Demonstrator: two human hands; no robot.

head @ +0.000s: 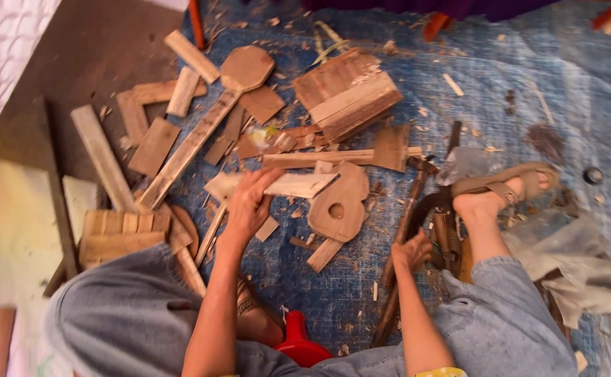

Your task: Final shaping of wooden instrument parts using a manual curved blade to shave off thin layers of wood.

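My left hand [248, 208] grips one end of a pale flat wood offcut [298, 185] lying among scraps on a blue tarp [501, 77]. Just right of it rests a brown curved wood piece with a round hole [340, 202]. My right hand [411, 253] is closed around the long dark handle of a hammer-like tool [404, 216], whose head [423, 166] points away from me. My sandalled foot [504, 190] is planted to the right of that tool.
A long paddle-shaped board [207, 119], stacked planks [347, 94] and several loose offcuts lie farther out. A small slatted wood panel [120, 234] sits at my left knee. A red stool [298, 342] is under me, grey cloth [578, 265] at the right.
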